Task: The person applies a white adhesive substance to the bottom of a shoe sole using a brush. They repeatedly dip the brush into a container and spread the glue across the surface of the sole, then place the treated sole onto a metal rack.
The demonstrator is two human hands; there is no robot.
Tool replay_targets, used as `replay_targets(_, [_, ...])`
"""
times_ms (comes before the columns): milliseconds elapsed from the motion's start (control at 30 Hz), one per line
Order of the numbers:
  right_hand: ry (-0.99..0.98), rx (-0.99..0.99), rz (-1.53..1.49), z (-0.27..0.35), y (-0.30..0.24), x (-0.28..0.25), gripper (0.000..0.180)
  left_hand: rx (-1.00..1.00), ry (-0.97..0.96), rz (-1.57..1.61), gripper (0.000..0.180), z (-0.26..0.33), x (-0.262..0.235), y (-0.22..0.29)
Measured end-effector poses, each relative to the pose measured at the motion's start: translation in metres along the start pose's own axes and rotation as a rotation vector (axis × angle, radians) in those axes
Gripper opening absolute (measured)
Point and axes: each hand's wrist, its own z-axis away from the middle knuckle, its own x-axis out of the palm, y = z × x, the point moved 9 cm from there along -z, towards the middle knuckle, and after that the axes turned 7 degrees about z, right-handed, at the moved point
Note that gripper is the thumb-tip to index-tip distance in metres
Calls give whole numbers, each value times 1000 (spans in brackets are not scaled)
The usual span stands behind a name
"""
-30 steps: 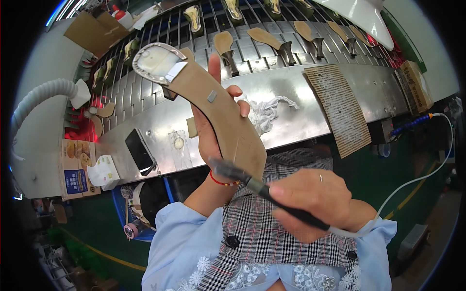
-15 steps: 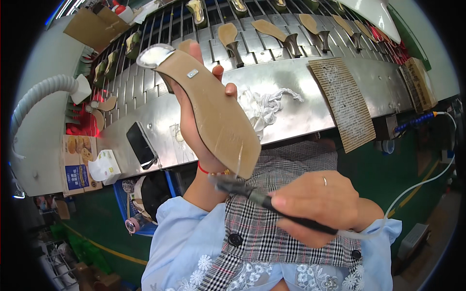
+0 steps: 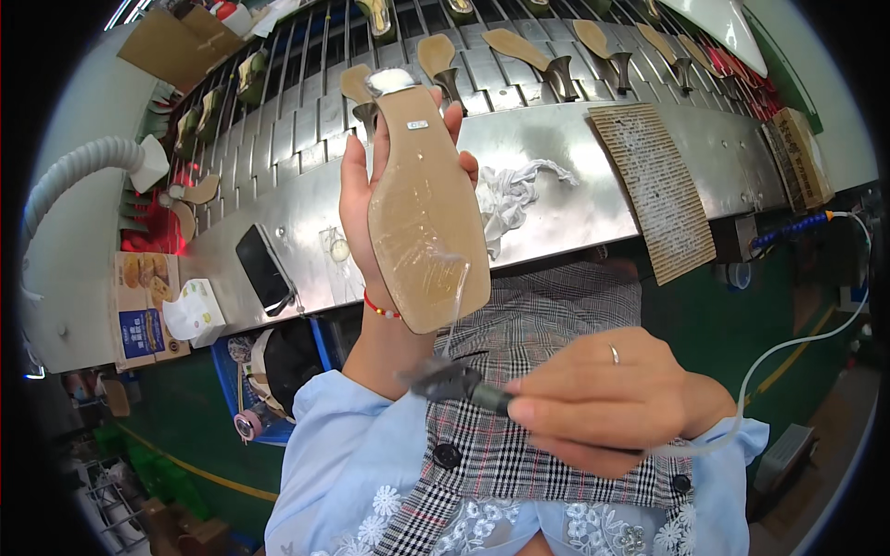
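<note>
My left hand [image 3: 356,206] is wrapped round the back of a tan shoe sole [image 3: 428,199], whose broad end points toward me and whose narrow end carries a pale, shiny heel tip. Clear film [image 3: 447,257] lies wrinkled on the sole's broad part, and a loose strip of it hangs over the edge toward the tool's head. In my right hand [image 3: 603,398] is a black, pen-like corded tool [image 3: 454,382]; its wide dark head is smeared by motion, so I cannot tell if it touches the strip. A white cord runs off to the right.
Behind the hands runs a metal slatted conveyor [image 3: 306,130] bearing several tan soles with dark heels [image 3: 528,51]. On the steel ledge are a crumpled white cloth [image 3: 510,199], a ridged cardboard sheet [image 3: 654,190], a phone [image 3: 264,269] and a tissue box [image 3: 195,310]. A white hose [image 3: 83,167] curves at left.
The sole has swung from a slant to nearly upright, its narrow end moving right. Film on it is now more wrinkled. The tool's head has dropped slightly, still in my right hand.
</note>
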Motion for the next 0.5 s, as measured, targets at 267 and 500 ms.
replay_targets(267, [-23, 52, -18, -4, 11, -10, 39, -286, -16, 216, 61, 12, 12, -22])
replay_targets(500, [-100, 49, -69, -5, 7, -11, 29, -382, -21, 223, 66, 19, 14, -31])
